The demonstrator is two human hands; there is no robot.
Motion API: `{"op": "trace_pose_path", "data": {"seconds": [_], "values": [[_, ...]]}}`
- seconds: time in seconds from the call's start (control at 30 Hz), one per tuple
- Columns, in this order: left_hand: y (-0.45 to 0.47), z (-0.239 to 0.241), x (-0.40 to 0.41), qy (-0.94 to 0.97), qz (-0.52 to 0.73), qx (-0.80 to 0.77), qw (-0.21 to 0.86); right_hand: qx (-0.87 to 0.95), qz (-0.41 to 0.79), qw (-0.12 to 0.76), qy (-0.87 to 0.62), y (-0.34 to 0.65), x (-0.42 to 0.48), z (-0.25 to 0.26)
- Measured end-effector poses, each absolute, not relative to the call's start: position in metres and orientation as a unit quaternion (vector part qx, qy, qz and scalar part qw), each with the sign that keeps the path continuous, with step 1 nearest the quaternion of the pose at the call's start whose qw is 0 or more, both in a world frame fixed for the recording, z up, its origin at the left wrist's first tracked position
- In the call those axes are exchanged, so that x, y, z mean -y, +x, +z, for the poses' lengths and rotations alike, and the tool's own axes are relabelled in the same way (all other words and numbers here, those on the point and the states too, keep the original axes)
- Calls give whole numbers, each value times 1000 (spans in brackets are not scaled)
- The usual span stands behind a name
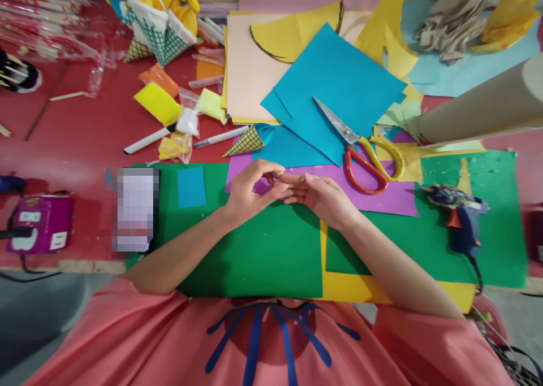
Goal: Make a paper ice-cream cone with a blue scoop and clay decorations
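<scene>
- Fingertips of the left hand [253,189] and the right hand [328,198] meet above the green sheet [254,256], close to the near edge of the purple sheet [401,204].
- Left thumb and forefinger curve toward each other; right fingers point left, loosely straight, with the thumb near the forefinger.
- A tiny yellow bit [281,173] shows at the left forefinger's tip, between the hands; it is too small to identify, and I cannot tell whether either hand grips it.
- Just beyond the left hand, a gridded yellow cone [244,142] with a blue top lies on its side, a marker [223,136] beside it.
- Scissors [348,135] lie beyond the right hand, blades on the blue sheet [326,69], red and yellow handles over the purple one.
- A small blue square [191,187] rests on the green sheet, left of the hands, near a blurred phone [136,205].
- A glue gun [464,228] lies at the right, on green paper, below a thick tube [483,106].
- A yellow packet [158,103] and a white bag [188,122] lie on the red table [97,134], up to the left.
</scene>
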State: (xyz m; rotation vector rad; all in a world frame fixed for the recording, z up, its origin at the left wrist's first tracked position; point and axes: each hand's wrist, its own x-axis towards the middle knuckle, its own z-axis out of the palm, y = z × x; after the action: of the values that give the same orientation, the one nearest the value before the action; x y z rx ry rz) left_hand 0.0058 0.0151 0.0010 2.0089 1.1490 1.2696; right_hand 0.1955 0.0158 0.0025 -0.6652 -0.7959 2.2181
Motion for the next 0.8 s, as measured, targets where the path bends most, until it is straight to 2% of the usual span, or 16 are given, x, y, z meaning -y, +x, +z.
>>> {"op": "trace_pose_path", "data": {"seconds": [0.17,0.27,0.33,0.47,0.63,0.7,0.8], "values": [[5,1,-18,788,457,-380,162,290,857,337,-260,192,-13,2],[4,1,-16,786,455,-383,170,310,845,337,-276,192,-13,6],[3,1,-15,760,476,-403,184,327,815,367,-307,193,-15,8],[2,-3,-19,732,476,-448,192,354,717,466,-377,198,-20,10],[3,-10,-23,816,305,-478,113,460,498,571,-463,206,-26,3],[3,-13,-24,832,253,-484,96,502,417,588,-477,208,-29,-1],[1,-14,-25,838,235,-484,93,525,378,592,-481,211,-32,-5]]}}
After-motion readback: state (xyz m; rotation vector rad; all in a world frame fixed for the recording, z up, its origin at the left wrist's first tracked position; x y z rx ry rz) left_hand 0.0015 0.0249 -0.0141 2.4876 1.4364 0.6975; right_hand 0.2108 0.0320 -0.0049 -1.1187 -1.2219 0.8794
